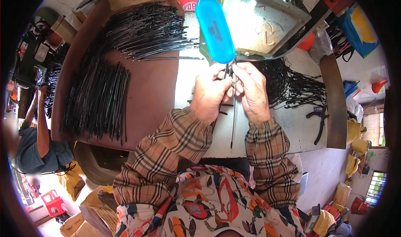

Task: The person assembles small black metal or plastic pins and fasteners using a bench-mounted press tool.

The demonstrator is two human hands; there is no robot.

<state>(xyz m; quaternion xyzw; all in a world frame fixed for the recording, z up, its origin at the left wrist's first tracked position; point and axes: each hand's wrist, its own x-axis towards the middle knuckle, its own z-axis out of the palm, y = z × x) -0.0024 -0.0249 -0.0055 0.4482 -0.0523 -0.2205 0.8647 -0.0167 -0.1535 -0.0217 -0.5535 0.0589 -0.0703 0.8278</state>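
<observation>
Slender rod: I see it [233,124] at the centre of the frame, running down from between the two hands, its lower tip over the pale bench [267,143].
Dark rods: this small bunch [227,71] stands up from the left hand's fingers, just below the blue paddle-shaped piece [217,32].
Left hand: my view shows it [206,93] closed, thumb and fingers clamped on the dark rods.
Right hand: this one [255,91] is pinched together on the slender rod, fingertips close beside the left hand's.
Overhead limit: the blue piece and the metal machine plate [271,28] crowd the upper middle of the frame, just above my fingertips.
Left side: the brown tray [152,95] carries an upper rod pile [146,28] and a lower rod bundle [96,99]; its bare brown surface shows between them and the hands.
Right side: a tangled rod heap [292,84] lies near the right hand; dark-handled pliers [319,122] lie by the metal edge strip [336,103].
</observation>
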